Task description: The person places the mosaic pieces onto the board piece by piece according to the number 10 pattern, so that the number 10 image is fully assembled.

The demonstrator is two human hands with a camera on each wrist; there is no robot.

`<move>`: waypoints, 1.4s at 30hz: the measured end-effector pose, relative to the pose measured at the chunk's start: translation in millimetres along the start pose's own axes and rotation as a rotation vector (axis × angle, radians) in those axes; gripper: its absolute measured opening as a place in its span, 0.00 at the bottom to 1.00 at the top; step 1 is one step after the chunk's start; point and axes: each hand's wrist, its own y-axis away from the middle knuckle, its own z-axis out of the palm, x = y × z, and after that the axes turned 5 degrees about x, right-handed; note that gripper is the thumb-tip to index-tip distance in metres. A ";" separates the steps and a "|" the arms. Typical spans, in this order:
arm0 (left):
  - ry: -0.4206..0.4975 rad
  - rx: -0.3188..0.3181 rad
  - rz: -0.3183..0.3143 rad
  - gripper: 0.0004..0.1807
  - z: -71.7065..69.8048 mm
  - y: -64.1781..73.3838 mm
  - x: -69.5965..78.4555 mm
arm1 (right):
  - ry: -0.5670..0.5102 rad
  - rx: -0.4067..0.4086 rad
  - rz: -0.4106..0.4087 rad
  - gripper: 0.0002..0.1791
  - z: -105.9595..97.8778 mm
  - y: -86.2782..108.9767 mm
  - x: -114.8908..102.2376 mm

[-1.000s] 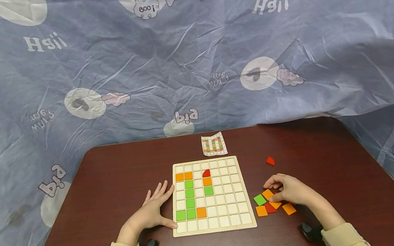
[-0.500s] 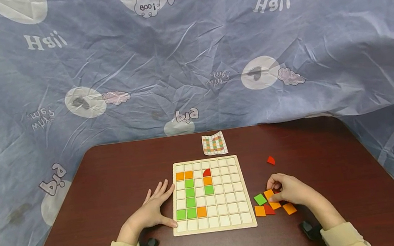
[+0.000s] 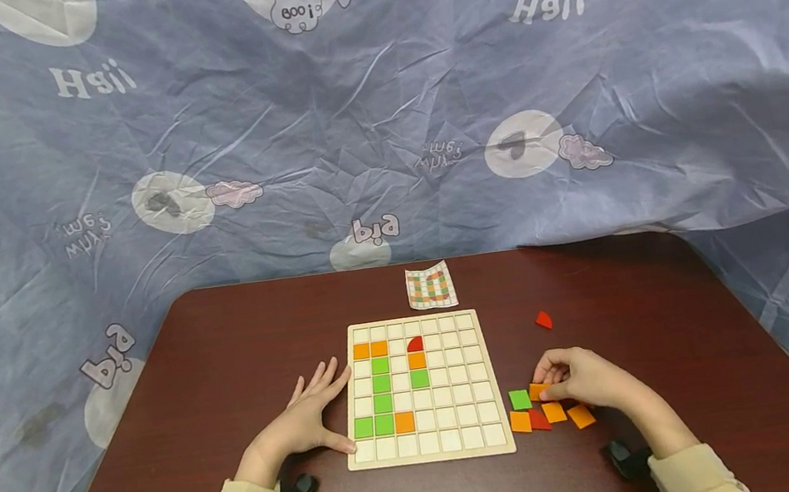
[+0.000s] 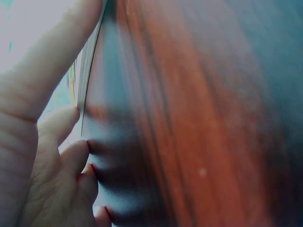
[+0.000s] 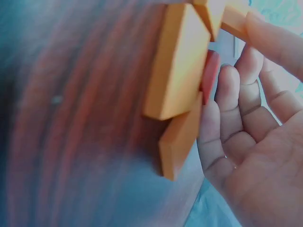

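Note:
A pale wooden grid board (image 3: 432, 458) lies on the table, with several green and orange squares and one red quarter-round piece set in its cells. My left hand (image 3: 303, 420) is spread at the board's left side; thumb and index finger touch its edge, which also shows in the left wrist view. To the right of the board, my right hand (image 3: 583, 377) pinches an orange square tile (image 3: 539, 391) between thumb and fingers, tilted slightly off the pile. Around it lie a green tile (image 3: 520, 400), a red piece (image 3: 539, 420) and several orange tiles (image 3: 581, 416).
Behind the board lies a small printed pattern card (image 3: 431, 286). A lone red quarter-round piece (image 3: 544, 320) sits beyond my right hand. The dark wooden table (image 3: 262, 323) ends at a blue patterned cloth (image 3: 376, 114) hanging behind it.
My right fingers have drawn together on an orange tile, which is now tilted and apart from the orange one beneath it. The green tile has turned slightly. The left hand stays put.

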 end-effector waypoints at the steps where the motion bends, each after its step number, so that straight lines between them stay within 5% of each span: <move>1: -0.001 0.000 0.001 0.68 0.2 -0.1 -0.1 | -0.007 -0.003 -0.012 0.09 -0.6 -0.4 -0.3; 7: 0.002 -0.002 -0.010 0.68 0.7 -0.3 -1.1 | -0.093 0.028 -0.041 0.09 6.7 -8.0 -11.9; 20: 0.010 0.006 -0.005 0.67 3.0 2.0 0.1 | -0.184 0.073 -0.149 0.06 55.6 -37.5 -55.9; 31: 0.009 -0.006 -0.017 0.68 2.4 -0.8 0.4 | -0.268 0.083 -0.047 0.08 93.7 -51.3 -76.5; 42: 0.003 -0.003 -0.013 0.68 -0.8 -0.5 2.8 | -0.112 0.139 -0.089 0.04 107.6 -55.6 -89.8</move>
